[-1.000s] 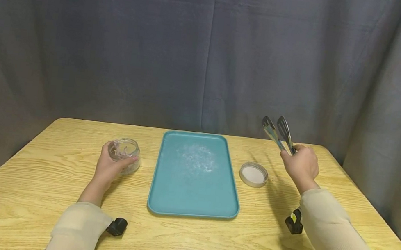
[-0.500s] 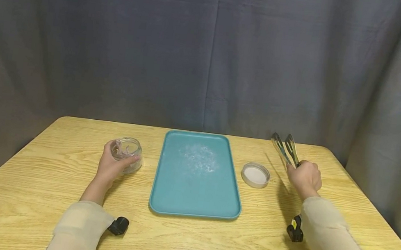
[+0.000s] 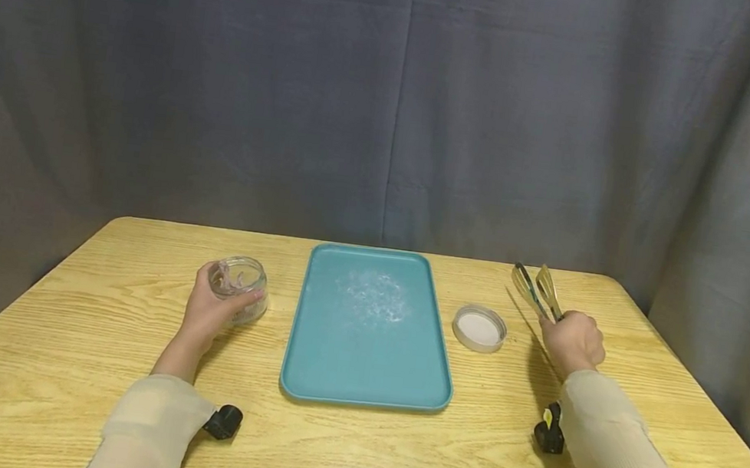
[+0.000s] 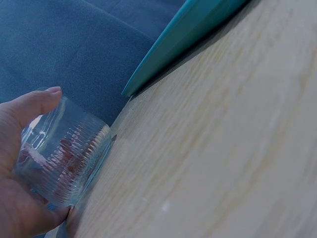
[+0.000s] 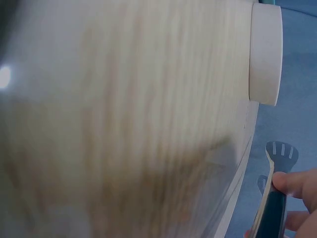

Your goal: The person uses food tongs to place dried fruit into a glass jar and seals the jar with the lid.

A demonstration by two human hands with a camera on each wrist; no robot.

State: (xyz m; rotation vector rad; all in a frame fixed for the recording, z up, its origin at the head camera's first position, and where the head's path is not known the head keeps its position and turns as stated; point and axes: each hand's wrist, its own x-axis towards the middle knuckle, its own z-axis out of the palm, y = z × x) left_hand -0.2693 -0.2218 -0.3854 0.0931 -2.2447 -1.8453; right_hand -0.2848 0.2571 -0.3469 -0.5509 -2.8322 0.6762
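My left hand (image 3: pixel 210 309) is curled around a ribbed glass jar (image 3: pixel 249 306) standing lidless on the table, left of the tray. Inside the jar lie pinkish, dusted pieces, seen through the glass (image 4: pixel 69 153) in the left wrist view. On the right, my right hand (image 3: pixel 573 340) grips a pair of metal tongs (image 3: pixel 544 290) with slotted ends spread apart and pointing away from me. A dark grip (image 5: pixel 272 215) shows along the tongs' arm in the right wrist view, with a finger on it. The jar's round lid (image 3: pixel 478 328) lies with its hollow side up, left of the tongs.
A teal rectangular tray (image 3: pixel 366 372) lies in the middle of the wooden table (image 3: pixel 295 449), with white powder (image 3: pixel 373 296) scattered over its far half. A dark grey curtain (image 3: pixel 389 112) hangs behind the table's far edge.
My right hand has lowered the tongs toward the table, shifting slightly right and nearer to me. The left hand and the jar have stayed in place.
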